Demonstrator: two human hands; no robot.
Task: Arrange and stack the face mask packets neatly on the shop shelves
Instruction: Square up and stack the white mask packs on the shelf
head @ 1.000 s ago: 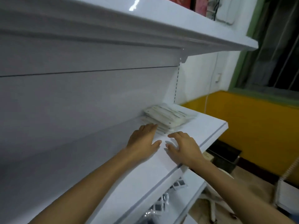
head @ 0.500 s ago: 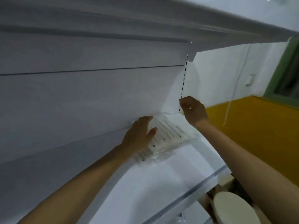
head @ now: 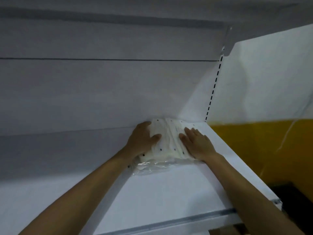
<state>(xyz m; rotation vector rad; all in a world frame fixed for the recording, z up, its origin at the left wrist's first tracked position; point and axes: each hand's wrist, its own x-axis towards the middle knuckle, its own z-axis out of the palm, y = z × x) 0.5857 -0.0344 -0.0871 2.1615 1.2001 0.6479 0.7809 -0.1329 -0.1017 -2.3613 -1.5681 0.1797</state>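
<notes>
We press our left hand (head: 144, 139) and right hand (head: 197, 144), fingers flat and holding nothing, on the stack of mask packets (head: 169, 143) in the back corner of the white shelf (head: 169, 192).

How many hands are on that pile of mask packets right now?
2. The left hand rests on the pile's left side, by the back panel. The right hand lies flat on its right side. How many packets are under them cannot be told.

White black-dotted mask packets (head: 169, 139), white shelf (head: 169, 192), yellow wall (head: 254, 141).
</notes>
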